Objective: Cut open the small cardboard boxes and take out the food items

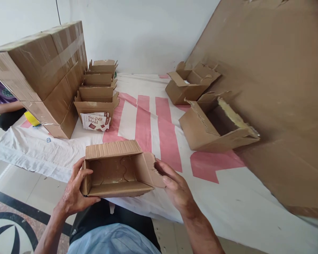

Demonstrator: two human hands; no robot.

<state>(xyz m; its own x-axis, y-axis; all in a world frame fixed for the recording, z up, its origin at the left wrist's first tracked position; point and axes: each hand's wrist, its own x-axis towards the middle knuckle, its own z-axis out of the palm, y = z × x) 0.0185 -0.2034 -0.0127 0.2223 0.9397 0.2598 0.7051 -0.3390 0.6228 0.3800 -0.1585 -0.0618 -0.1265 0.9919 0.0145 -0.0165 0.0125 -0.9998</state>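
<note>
A small open cardboard box (113,173) is held between my two hands above the near edge of the cloth. Its inside faces me and looks bare, with a wavy cut line on the inner wall. My left hand (75,188) grips the box's left end, fingers over the rim and thumb along the lower side. At the other end, my right hand (176,185) is closed on a torn side flap (151,169), which is folded outward.
Taped cartons (42,67) are stacked at left. Beside them stand several open boxes (96,92), the front one with printed cards (94,121) against it. Two open boxes (214,123) stand right, near a large cardboard sheet (281,88). Another person's arm (9,107) shows far left.
</note>
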